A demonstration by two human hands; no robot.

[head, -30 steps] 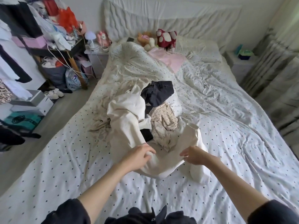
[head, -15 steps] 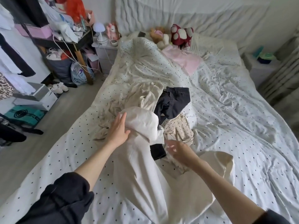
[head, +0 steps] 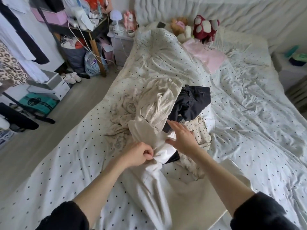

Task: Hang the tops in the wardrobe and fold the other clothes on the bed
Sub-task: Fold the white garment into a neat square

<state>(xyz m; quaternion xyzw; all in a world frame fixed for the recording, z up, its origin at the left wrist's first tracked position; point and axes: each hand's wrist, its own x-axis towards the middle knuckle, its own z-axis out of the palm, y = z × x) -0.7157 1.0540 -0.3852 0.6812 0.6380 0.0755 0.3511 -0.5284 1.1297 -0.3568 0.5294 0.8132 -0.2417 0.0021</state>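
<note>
Your left hand (head: 138, 153) dropped back to pinch the cream garment (head: 149, 165), right hand (head: 184, 138) moved up, fingers (head: 174, 126) spread flat over the pile, no readable writing.

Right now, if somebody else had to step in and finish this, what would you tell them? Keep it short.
Left hand: pinching a bunched part of the cream garment, which trails toward the near edge of the bed.
Right hand: open, fingers straight, over the pile, holding nothing.
Pile at mid-bed: dark trousers on top at the right, beige patterned garment at the left, dotted cream piece beside the right hand.
Done: no folded stack shows on the bed; I cannot tell whether any top has been hung.
Left: free the cream garment, decide hang or fold, then work through the pile.
</note>
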